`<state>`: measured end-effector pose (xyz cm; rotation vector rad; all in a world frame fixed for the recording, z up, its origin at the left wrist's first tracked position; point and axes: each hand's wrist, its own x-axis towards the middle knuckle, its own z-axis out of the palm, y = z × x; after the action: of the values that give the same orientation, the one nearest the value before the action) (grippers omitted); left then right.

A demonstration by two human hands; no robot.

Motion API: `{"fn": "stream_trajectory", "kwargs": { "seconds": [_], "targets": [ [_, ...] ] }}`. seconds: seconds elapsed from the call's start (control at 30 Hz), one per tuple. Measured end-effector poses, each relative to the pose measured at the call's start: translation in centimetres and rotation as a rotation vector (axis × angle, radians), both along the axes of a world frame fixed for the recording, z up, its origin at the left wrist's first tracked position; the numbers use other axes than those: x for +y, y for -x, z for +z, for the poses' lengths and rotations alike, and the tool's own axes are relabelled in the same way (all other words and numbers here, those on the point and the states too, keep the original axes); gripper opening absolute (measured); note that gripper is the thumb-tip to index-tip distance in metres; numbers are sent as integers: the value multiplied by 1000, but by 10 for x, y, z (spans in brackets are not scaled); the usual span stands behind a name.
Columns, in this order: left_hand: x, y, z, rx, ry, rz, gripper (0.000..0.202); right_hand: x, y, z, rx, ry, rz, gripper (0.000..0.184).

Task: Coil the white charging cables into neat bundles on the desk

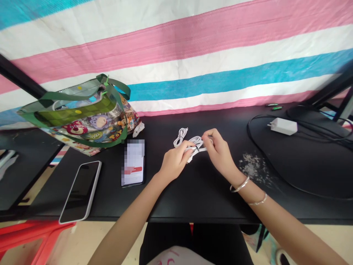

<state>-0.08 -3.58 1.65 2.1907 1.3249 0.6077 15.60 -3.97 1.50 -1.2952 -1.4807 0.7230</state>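
A coiled white cable [195, 143] lies bunched over the black table [193, 191]. My left hand [174, 161] is closed round the bundle from the left. My right hand [219, 151] pinches the cable's end from the right, fingers pressed together. A second small white cable coil [180, 136] rests on the table just behind and left of my hands, untouched.
A cartoon-printed tote bag with green handles [91, 117] stands at the back left. Two phones lie in front of it: one lit [133, 162], one dark in a white case [81, 191]. A white charger [284, 126] with black cords sits at the right, near white crumbs [253, 163].
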Motion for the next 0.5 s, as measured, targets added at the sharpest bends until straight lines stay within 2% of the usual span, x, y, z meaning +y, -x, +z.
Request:
{"fn": "stream_trajectory", "kwargs": {
  "seconds": [0.13, 0.27, 0.4, 0.5],
  "targets": [
    [0, 0, 2, -24, 71, -19, 27, -2, 0, 3, -43, -26, -9, 16],
    [-1, -1, 3, 34, 33, -38, 27, 1, -1, -1, 5, -14, -20, 14],
    [-1, -3, 2, 134, -15, -54, 44, 3, -2, -5, 46, 13, -33, 14],
    [-1, -3, 3, 155, -32, -72, 37, 4, -2, -5, 55, 4, -37, 14]
  ]
}}
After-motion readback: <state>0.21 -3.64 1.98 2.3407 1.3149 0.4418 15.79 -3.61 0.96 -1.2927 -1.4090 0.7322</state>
